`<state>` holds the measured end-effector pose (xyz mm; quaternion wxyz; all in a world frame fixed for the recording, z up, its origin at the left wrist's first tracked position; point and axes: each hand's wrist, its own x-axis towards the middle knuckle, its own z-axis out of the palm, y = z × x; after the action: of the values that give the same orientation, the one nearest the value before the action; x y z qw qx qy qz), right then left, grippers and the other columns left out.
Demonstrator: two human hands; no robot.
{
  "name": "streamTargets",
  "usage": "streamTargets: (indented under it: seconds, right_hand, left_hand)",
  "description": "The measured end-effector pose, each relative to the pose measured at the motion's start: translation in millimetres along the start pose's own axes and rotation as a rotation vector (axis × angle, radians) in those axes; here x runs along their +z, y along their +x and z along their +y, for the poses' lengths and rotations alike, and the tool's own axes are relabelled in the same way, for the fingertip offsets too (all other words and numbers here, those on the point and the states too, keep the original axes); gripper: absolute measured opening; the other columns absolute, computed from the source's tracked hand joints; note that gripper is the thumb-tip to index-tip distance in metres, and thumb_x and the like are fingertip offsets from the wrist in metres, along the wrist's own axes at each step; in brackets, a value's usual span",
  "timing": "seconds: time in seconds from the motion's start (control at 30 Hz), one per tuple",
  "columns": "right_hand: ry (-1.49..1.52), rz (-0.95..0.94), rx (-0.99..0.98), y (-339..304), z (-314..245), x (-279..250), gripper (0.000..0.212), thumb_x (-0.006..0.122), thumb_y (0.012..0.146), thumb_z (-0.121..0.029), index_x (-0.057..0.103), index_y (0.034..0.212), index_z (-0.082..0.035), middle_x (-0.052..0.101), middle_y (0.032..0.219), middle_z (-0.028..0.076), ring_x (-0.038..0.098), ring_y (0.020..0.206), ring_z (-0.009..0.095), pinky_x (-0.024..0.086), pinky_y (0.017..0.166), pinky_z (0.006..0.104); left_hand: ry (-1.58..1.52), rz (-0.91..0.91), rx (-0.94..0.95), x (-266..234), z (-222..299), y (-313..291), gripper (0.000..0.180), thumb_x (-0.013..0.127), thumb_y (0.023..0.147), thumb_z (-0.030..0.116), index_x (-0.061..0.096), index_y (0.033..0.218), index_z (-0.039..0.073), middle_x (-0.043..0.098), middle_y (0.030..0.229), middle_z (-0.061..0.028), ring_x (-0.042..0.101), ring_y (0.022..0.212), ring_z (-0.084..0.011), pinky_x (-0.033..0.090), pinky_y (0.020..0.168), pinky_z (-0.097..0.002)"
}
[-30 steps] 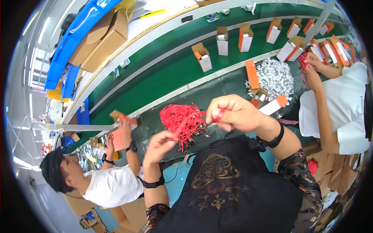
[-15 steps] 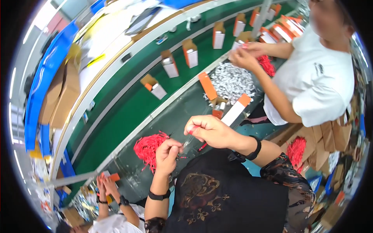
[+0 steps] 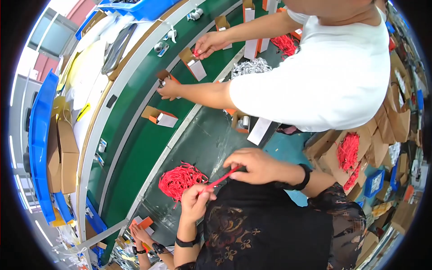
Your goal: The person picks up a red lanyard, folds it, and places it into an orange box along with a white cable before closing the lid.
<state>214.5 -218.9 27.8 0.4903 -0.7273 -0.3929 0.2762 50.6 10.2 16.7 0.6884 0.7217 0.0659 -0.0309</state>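
Observation:
A thin red strap (image 3: 222, 178) is stretched between my two hands, above the front of my black top. Its lower end is pinched in the closed fingers of my left hand (image 3: 193, 206). My right hand (image 3: 256, 166) grips the upper end, where a dark tip shows by the fingers. Just beyond my left hand, a tangled heap of similar red straps (image 3: 177, 180) lies on the dark green work surface (image 3: 198, 139).
A green conveyor (image 3: 121, 168) carries open orange-and-white boxes (image 3: 166, 119). One co-worker's hands (image 3: 209, 44) reach over the boxes at the far side; another person's hands (image 3: 140, 235) show at lower left. Silvery pieces (image 3: 252, 67) are piled past an open box (image 3: 240, 122).
My hands now hold a red strap taut between them; earlier a bit of red showed in my right fingers. The co-worker has leaned across to the conveyor boxes, and my view has shifted.

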Motion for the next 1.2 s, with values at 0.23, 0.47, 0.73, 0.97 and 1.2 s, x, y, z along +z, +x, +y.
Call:
streamTargets:
  seconds: [0.23, 0.47, 0.73, 0.97, 1.2]
  right_hand:
    - [-0.382, 0.319, 0.433, 32, 191, -41, 0.027, 0.066, 0.088, -0.020, 0.065, 0.113, -0.008, 0.067, 0.105, 0.009, 0.063, 0.098, 0.025, 0.049, 0.088, 0.0377]
    - [-0.324, 0.380, -0.009, 295, 110, -6, 0.026, 0.065, 0.090, -0.019, 0.064, 0.113, -0.008, 0.067, 0.103, 0.009, 0.063, 0.094, 0.022, 0.050, 0.084, 0.0360]
    - [-0.351, 0.376, 0.042, 382, 100, 29, 0.025, 0.063, 0.092, -0.018, 0.063, 0.114, -0.008, 0.067, 0.102, 0.008, 0.063, 0.089, 0.020, 0.051, 0.079, 0.0341]
    - [0.000, 0.707, 0.135, 214, 157, -46, 0.024, 0.061, 0.093, -0.017, 0.063, 0.115, -0.008, 0.067, 0.101, 0.008, 0.063, 0.085, 0.017, 0.052, 0.075, 0.0325]
    - [0.558, 0.717, 0.674, -23, 230, -29, 0.023, 0.060, 0.095, -0.016, 0.062, 0.116, -0.007, 0.067, 0.100, 0.008, 0.063, 0.081, 0.015, 0.053, 0.071, 0.0308]
  left_hand:
    - [0.881, 0.241, 0.207, -10, 32, -15, 0.012, 0.068, 0.086, 0.009, 0.062, 0.089, 0.001, 0.060, 0.070, -0.0119, 0.058, 0.059, -0.0227, 0.047, 0.059, -0.0317]
    - [0.900, 0.439, -0.179, -20, 32, -34, 0.016, 0.074, 0.084, 0.012, 0.061, 0.087, 0.004, 0.058, 0.067, -0.0111, 0.057, 0.058, -0.0243, 0.046, 0.058, -0.0335]
    - [0.447, 0.523, -0.229, -25, 31, -52, 0.012, 0.067, 0.090, 0.006, 0.056, 0.091, 0.002, 0.057, 0.074, 0.0015, 0.052, 0.070, -0.0051, 0.043, 0.063, -0.0212]
    - [-0.061, 0.513, -0.125, -23, 23, -43, 0.014, 0.062, 0.096, 0.013, 0.056, 0.100, 0.002, 0.067, 0.087, -0.0062, 0.064, 0.079, -0.0121, 0.050, 0.075, -0.0250]
    - [0.697, 0.517, 0.295, -36, 23, -33, 0.009, 0.069, 0.085, 0.003, 0.066, 0.092, -0.001, 0.065, 0.089, -0.0069, 0.058, 0.074, -0.0126, 0.045, 0.068, -0.0233]
